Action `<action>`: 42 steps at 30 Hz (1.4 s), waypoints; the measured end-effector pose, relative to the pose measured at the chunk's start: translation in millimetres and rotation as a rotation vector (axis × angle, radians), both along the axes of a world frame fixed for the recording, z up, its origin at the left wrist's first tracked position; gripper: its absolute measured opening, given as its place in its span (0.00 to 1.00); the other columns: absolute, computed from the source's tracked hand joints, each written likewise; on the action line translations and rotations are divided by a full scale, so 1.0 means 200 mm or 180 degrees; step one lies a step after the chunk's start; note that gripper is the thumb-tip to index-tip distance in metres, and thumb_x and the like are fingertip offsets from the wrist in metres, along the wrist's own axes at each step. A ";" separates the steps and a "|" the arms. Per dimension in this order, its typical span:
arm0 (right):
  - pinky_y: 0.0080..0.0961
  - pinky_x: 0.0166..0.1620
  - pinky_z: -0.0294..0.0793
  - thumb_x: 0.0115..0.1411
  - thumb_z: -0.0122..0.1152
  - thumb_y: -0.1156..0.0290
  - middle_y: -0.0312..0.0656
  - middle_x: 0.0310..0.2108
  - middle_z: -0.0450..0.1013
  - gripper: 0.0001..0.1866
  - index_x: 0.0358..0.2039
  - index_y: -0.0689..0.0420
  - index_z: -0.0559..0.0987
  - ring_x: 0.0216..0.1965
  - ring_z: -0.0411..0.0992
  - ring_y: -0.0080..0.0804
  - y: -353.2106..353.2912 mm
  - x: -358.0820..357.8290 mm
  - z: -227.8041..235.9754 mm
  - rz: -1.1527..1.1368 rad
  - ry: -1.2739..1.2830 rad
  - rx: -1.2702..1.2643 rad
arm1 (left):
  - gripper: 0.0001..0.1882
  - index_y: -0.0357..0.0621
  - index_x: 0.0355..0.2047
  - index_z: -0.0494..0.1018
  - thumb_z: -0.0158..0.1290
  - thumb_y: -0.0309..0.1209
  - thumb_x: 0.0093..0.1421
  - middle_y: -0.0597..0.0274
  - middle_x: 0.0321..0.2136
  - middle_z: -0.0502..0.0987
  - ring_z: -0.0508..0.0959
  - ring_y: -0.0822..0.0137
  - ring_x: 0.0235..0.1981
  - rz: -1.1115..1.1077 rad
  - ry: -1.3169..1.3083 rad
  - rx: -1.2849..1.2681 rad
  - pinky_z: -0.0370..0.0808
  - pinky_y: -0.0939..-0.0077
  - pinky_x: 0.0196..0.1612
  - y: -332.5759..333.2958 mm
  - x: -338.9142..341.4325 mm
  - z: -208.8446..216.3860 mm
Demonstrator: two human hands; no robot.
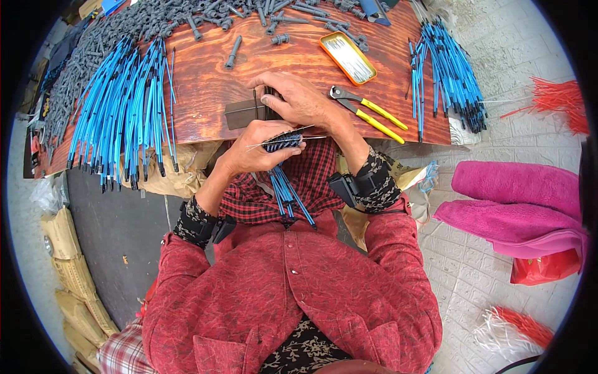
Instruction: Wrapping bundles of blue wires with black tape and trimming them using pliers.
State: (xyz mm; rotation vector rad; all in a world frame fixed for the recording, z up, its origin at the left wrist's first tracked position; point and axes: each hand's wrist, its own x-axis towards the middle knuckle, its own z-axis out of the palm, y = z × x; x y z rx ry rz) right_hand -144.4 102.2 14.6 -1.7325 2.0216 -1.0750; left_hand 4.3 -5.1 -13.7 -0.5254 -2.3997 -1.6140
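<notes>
Now both hands grip: left (252, 149) blue rods (283, 187), right (299, 100) seemingly metal block (246, 113).

A reddish wooden table (205, 93) stands on grey paved floor (498, 50) in daylight.

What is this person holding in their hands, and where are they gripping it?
The left hand grips a bundle of blue rods near its dark-tipped upper end. The right hand rests over a dark block; whether it grips is unclear.
</notes>
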 end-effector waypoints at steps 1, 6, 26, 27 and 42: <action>0.42 0.54 0.73 0.64 0.56 0.71 0.46 0.46 0.77 0.18 0.54 0.55 0.77 0.49 0.74 0.45 0.00 0.00 0.01 -0.0020 -0.0013 -0.0001 | 0.08 0.38 0.36 0.82 0.65 0.26 0.55 0.55 0.31 0.84 0.84 0.56 0.32 0.0032 0.0055 -0.0065 0.80 0.65 0.38 0.00 0.00 0.00; 0.40 0.50 0.75 0.64 0.57 0.70 0.46 0.45 0.79 0.17 0.52 0.56 0.79 0.47 0.77 0.45 -0.03 -0.03 -0.08 -0.0087 -0.0096 -0.0350 | 0.09 0.38 0.36 0.82 0.65 0.26 0.55 0.54 0.32 0.84 0.84 0.55 0.33 0.0109 0.0345 -0.0057 0.80 0.65 0.39 0.00 -0.01 -0.02; 0.32 0.42 0.80 0.57 0.58 0.72 0.44 0.41 0.83 0.15 0.44 0.53 0.86 0.37 0.81 0.37 -0.05 0.02 -0.09 -0.0560 0.0037 -0.0702 | 0.09 0.39 0.34 0.83 0.66 0.26 0.52 0.55 0.30 0.83 0.83 0.56 0.32 0.0201 0.0128 0.0009 0.79 0.65 0.37 0.00 0.00 0.00; 0.35 0.43 0.80 0.57 0.57 0.71 0.43 0.40 0.83 0.15 0.43 0.51 0.87 0.39 0.81 0.40 -0.05 0.03 -0.08 -0.0631 -0.0057 -0.0614 | 0.09 0.39 0.34 0.83 0.66 0.26 0.52 0.55 0.30 0.83 0.83 0.56 0.32 0.0203 0.0127 0.0010 0.79 0.65 0.37 0.00 0.00 0.00; 0.33 0.42 0.79 0.60 0.59 0.69 0.43 0.40 0.83 0.15 0.46 0.52 0.86 0.37 0.81 0.38 -0.05 0.03 -0.09 -0.0667 -0.0076 -0.0515 | 0.09 0.40 0.36 0.84 0.65 0.25 0.54 0.56 0.31 0.84 0.84 0.59 0.33 0.0082 0.0016 0.0067 0.80 0.68 0.39 0.00 -0.01 0.01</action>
